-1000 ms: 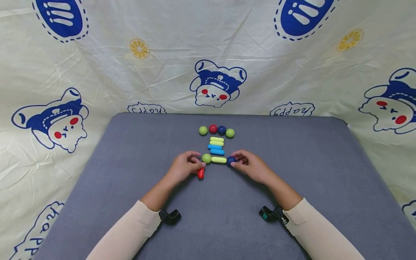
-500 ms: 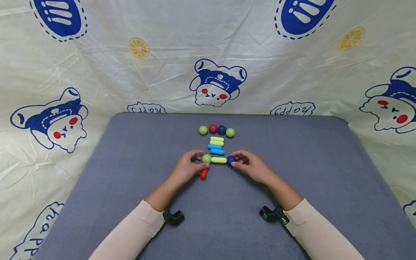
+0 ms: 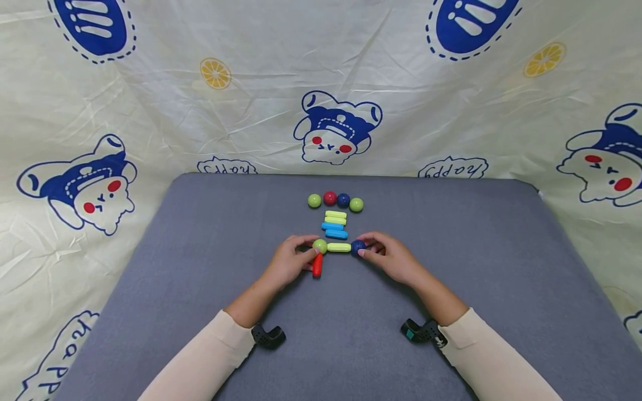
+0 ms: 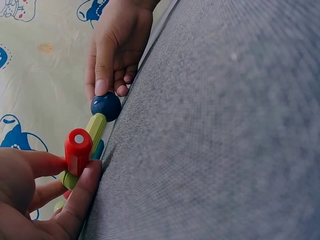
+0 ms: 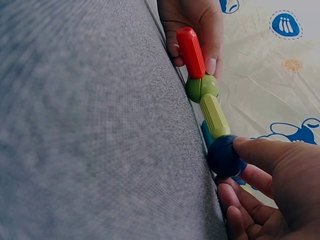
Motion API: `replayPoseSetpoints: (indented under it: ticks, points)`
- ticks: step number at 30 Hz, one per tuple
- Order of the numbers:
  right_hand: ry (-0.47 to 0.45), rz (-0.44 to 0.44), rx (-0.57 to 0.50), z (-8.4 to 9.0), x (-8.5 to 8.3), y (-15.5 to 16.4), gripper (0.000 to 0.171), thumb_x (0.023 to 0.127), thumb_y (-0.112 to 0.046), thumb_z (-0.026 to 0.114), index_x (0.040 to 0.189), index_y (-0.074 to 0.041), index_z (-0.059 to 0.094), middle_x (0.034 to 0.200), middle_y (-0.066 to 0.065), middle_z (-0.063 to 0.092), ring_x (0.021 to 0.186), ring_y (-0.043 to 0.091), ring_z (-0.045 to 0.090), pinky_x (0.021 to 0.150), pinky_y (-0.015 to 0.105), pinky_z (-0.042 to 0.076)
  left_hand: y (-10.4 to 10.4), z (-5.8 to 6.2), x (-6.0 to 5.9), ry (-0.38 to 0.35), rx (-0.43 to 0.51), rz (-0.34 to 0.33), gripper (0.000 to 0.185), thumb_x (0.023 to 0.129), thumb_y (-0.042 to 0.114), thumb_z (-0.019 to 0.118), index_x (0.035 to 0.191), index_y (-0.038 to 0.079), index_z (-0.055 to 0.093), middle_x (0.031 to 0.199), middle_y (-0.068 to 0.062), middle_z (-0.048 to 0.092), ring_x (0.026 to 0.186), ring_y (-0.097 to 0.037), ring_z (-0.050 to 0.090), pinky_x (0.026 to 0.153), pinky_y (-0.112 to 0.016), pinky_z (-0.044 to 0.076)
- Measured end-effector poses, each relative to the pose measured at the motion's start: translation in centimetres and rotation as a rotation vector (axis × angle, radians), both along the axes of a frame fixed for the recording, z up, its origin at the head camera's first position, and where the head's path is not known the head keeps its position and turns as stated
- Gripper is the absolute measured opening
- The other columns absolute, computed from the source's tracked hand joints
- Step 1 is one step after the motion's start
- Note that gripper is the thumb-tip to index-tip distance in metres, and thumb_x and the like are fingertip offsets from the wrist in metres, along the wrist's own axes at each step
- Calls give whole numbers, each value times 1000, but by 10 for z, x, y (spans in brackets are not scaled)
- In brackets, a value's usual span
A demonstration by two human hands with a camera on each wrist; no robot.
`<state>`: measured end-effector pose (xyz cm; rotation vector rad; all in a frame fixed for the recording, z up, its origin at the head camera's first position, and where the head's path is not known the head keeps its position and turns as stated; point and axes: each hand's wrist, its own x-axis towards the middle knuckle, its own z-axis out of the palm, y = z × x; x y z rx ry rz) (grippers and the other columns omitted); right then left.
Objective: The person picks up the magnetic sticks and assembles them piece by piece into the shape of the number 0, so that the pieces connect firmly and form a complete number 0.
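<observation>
In the head view, my left hand (image 3: 292, 260) pinches a red magnetic rod (image 3: 317, 266) between thumb and fingers. The rod's far end meets a green ball (image 3: 319, 245), and a fingertip lies beside that ball. From the ball a yellow-green rod (image 3: 339, 248) runs right to a dark blue ball (image 3: 358, 247). My right hand (image 3: 390, 257) pinches this blue ball with thumb and fingers. In the left wrist view, a silvery dot marks the free end of the red rod (image 4: 78, 150). The right wrist view shows rods and balls joined in one chain, the green ball (image 5: 202, 88) between two rods.
Beyond the chain lie two blue rods (image 3: 336, 234) and two yellow-green rods (image 3: 335, 214) in a stack-like column. Farther back sits a row of balls: green (image 3: 314, 200), red (image 3: 330, 198), blue (image 3: 343, 200) and green (image 3: 356, 205). A patterned cloth (image 3: 261, 122) hangs behind the grey table (image 3: 225, 223).
My left hand has moved slightly right with the red rod, which now points straight at the green ball and meets it. The right hand has stayed nearly still on the blue ball.
</observation>
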<state>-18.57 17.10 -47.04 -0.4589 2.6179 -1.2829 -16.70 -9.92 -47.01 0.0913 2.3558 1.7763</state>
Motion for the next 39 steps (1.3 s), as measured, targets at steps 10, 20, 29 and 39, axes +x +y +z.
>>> replayPoseSetpoints:
  ticks: [10, 20, 29, 39]
  points:
    - [20, 7, -6, -2, -1, 1, 32, 98, -26, 68, 127, -13, 66, 111, 8, 67, 89, 17, 57, 77, 27, 47, 0, -3, -1, 14, 3, 7, 32, 94, 9, 68, 126, 4, 68, 116, -17, 59, 61, -7, 63, 62, -27, 59]
    - [16, 3, -13, -2, 1, 1, 32, 98, -26, 68, 127, -12, 66, 109, 8, 67, 89, 17, 57, 77, 27, 47, 1, -5, -1, -3, 29, 4, 33, 95, 10, 68, 127, 6, 67, 118, -16, 58, 61, -8, 62, 57, -30, 59]
    - [14, 4, -27, -1, 1, 1, 33, 98, -26, 68, 127, -11, 66, 110, 9, 67, 89, 17, 57, 76, 26, 47, -1, -6, -2, 18, 34, -17, 36, 95, 10, 68, 131, 5, 67, 115, -16, 57, 57, -8, 60, 53, -28, 57]
    - [-21, -26, -31, 2, 2, 0, 38, 98, -28, 68, 131, -10, 63, 118, 12, 67, 93, 19, 56, 78, 29, 46, -1, -7, -3, 8, 35, -22, 33, 95, 12, 69, 128, 8, 69, 115, -15, 57, 59, -9, 59, 53, -26, 56]
